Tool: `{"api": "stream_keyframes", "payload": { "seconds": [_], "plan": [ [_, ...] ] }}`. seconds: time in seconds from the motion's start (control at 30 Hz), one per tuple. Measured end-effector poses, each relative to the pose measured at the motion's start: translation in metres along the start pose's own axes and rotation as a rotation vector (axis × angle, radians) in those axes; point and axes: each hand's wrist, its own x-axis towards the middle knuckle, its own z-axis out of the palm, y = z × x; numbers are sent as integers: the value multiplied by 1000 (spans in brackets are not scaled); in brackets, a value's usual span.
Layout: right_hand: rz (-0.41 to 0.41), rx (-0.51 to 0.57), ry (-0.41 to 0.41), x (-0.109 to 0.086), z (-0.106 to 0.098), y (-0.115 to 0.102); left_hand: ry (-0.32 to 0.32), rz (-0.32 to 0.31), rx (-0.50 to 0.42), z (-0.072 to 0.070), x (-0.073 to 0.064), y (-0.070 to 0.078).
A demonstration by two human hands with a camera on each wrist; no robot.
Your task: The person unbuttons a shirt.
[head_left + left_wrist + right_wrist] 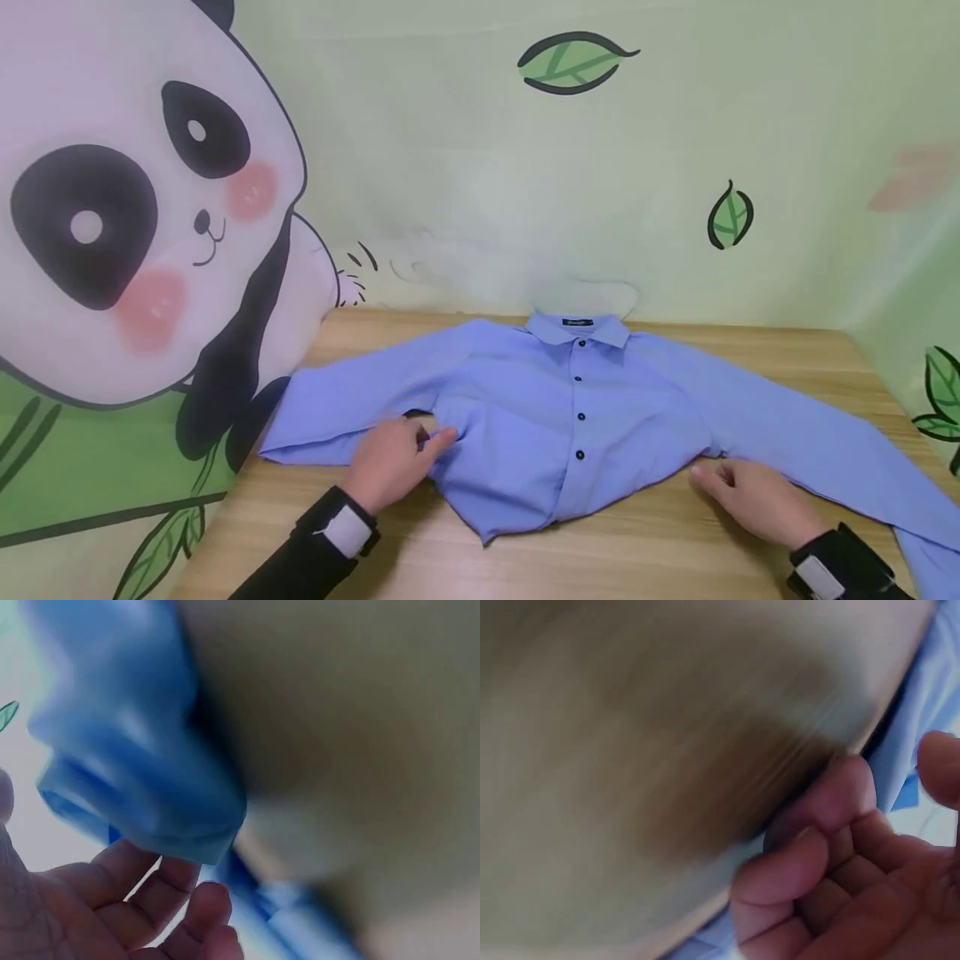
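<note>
Two hands reach in from below, wrists strapped. Our left hand [390, 465] lies palm down at the blue shirt [555, 408], fingertips on the fabric under its sleeve; whether they pinch it we cannot tell. Our right hand [750, 498] rests loosely curled at the opposite underarm, holding nothing. Shirt lies front-up, buttoned, on the wooden table [675, 550], before a panda backdrop [135, 208].

Soft, even light is filling the head view, leaving only faint shadows under the shirt [570, 408] and the hands, with no glare on the tabletop [675, 542]. Both wrist views are showing heavy blur: the fabric and wood are smearing into streaks, and the fingers [150, 900] close to the lens are looking soft and out of focus.
</note>
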Motion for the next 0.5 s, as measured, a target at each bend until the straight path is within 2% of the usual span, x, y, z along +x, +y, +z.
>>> {"api": "stream_keyframes", "payload": {
  "seconds": [0.03, 0.07, 0.17, 0.23, 0.3, 0.37, 0.43, 0.5],
  "plan": [
    [-38, 12, -23, 1, 2, 0, -1, 11, 2, 1, -7, -4],
    [-76, 21, -13, 3, 4, -1, 1, 33, -18, 3, -11, -6],
    [-246, 65, 45, 12, 9, -5, 70, 172, -72, 13, -14, -10],
    [-314, 210, 27, 18, 12, -9, 118, 256, -126, 17, -11, -9],
    [-367, 388, 23, 23, 14, -15, 110, 287, -236, 19, -9, -7],
    [-367, 596, -18, 28, 16, -23, 30, 242, -402, 19, -7, -3],
    [-303, 745, -18, 31, 22, -33, -89, 158, -580, 18, -7, 2],
    [-196, 899, -34, 32, 30, -41, -205, 79, -726, 18, -8, 7]
  ]
}}
